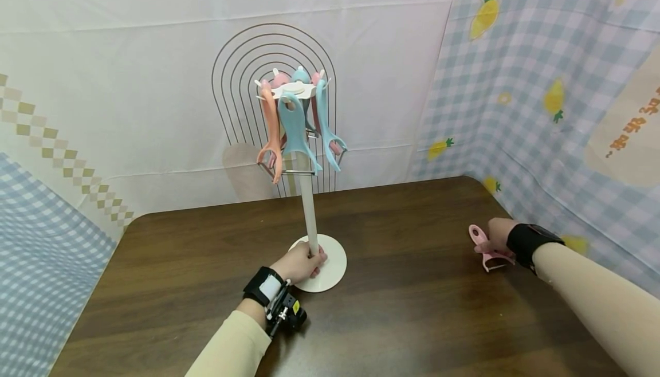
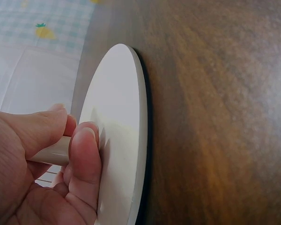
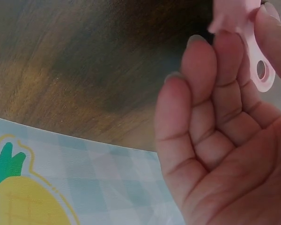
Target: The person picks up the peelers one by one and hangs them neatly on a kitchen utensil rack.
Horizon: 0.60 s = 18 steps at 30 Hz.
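A white stand with a round base (image 1: 335, 265) and an upright pole (image 1: 308, 211) stands on the table. My left hand (image 1: 299, 262) grips the pole low down, just above the base; the left wrist view shows the thumb and fingers curled round it. From the stand's top hang several peelers, among them an orange peeler (image 1: 271, 122) and a blue peeler (image 1: 294, 125). Far to the right, my right hand (image 1: 498, 235) pinches a pink peeler (image 1: 476, 234) at or just above the tabletop. In the right wrist view its thumb and fingertips hold the pink peeler (image 3: 236, 11), partly cut off by the frame.
The brown wooden table (image 1: 402, 297) has rounded back corners. A white patterned cloth (image 1: 129, 96) hangs behind it. Blue checked cloth with pineapples (image 1: 515, 108) rises along the right side, close to my right hand. More checked cloth (image 1: 36, 262) hangs at the left.
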Available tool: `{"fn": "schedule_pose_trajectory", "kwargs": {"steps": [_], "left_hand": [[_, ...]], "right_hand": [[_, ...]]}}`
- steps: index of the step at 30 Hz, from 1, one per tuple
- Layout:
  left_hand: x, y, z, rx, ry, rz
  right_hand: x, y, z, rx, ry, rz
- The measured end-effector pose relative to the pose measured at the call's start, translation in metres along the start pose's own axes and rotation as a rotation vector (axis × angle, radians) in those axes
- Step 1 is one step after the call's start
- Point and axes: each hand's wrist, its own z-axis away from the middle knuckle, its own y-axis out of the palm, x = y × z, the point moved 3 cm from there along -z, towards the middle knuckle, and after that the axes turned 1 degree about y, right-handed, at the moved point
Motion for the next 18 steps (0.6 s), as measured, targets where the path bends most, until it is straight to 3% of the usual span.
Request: {"fn": "schedule_pose_trajectory", "kwargs": {"steps": [11, 18], "left_hand": [[0.000, 0.000, -0.001, -0.002, -0.005, -0.001], [-0.002, 0.000, 0.001, -0.005, -0.002, -0.002]], "right_hand": [[0.016, -0.011, 0.008, -0.027, -0.040, 0.013], [0.030, -0.019, 0.005, -0.048, -0.125, -0.002]]}}
